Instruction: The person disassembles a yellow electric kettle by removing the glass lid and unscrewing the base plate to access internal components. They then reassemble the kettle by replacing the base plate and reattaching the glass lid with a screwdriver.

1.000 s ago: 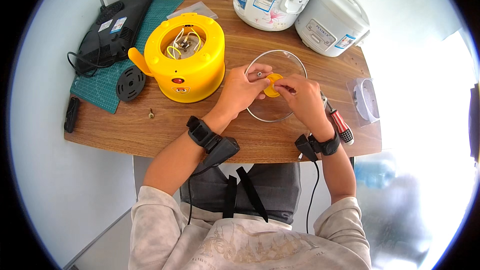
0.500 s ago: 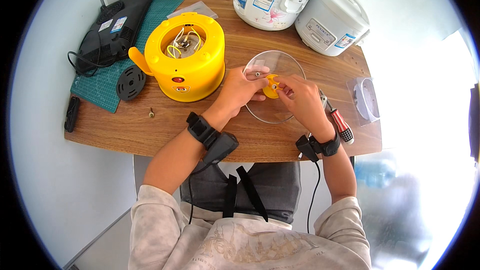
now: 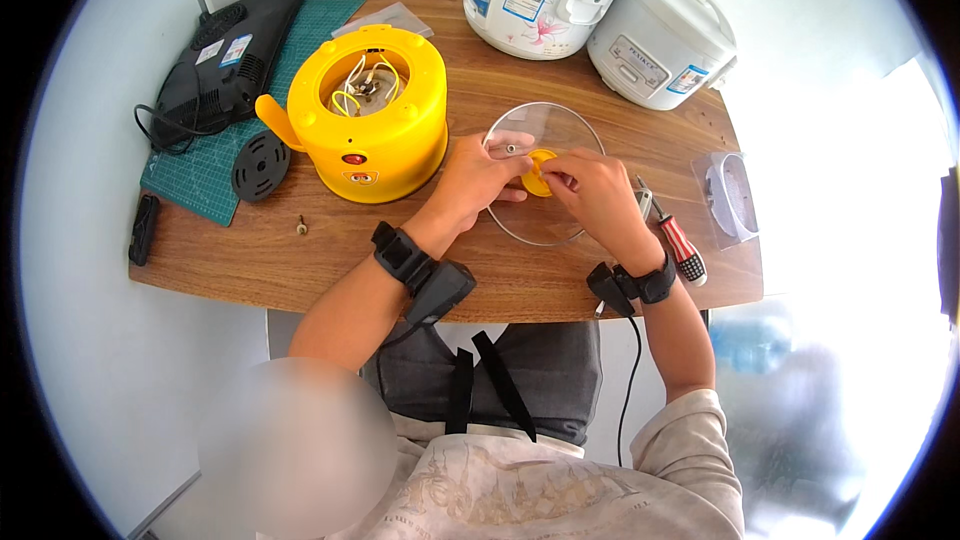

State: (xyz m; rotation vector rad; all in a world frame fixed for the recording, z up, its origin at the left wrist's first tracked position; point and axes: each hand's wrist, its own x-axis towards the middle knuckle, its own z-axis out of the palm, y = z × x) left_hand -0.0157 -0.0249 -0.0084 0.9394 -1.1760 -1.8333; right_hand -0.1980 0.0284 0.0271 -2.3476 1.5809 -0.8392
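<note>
A clear round glass lid [image 3: 532,225] with a metal rim is held just over the wooden table in front of me. At its middle sits a yellow round knob [image 3: 538,186]. From the left, my left hand [image 3: 473,176] grips the lid and knob, thumb on the knob's edge and other fingers partly behind the glass. The fingertips of my right hand [image 3: 597,192] are pinched together at the knob's centre; whatever small part lies between them is hidden. A small metal ring-shaped piece [image 3: 511,149] shows by my left fingers.
A yellow appliance body [image 3: 385,155] with exposed wires stands left, beside a black slotted disc [image 3: 261,167]. A black appliance [image 3: 215,65] lies on a green mat [image 3: 205,180]. Two rice cookers [image 3: 545,0] stand behind. A screwdriver [image 3: 684,248] lies right; a small brass-coloured part [image 3: 302,226] lies left.
My right fingers have moved over the knob's centre and now cover the metal spot that showed there. My left hand keeps its grip on the lid.
</note>
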